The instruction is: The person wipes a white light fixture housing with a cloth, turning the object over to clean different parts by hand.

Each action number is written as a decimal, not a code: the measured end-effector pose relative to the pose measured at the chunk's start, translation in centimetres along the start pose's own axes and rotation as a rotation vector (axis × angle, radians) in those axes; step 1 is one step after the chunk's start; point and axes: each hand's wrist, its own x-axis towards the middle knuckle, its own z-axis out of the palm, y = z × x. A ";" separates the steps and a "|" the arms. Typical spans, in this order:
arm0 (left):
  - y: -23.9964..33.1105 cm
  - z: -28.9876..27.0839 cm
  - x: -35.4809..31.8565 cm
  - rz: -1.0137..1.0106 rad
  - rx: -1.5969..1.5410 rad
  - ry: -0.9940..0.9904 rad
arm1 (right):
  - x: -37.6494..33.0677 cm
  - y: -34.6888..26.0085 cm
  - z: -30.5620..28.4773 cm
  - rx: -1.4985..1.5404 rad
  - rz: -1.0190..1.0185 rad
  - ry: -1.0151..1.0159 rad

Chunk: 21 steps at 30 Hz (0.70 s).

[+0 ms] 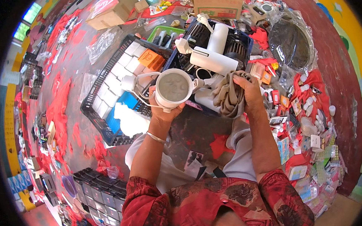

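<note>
Appliance: a white round appliance (172, 88) with a grey face is held up over the near edge of the black crate (103, 126).
Left hand (161, 110): closed around its underside.
Right hand (248, 93): fingers clenched on a grey-brown cloth (229, 97) — just beside the appliance.
Beyond: white cylinders (213, 59) are lying in a blue crate (249, 38).
</note>
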 end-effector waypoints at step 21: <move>1.3 1.4 -0.7 0.229 0.621 0.065 | -3.1 5.6 4.6 -0.146 0.504 -0.273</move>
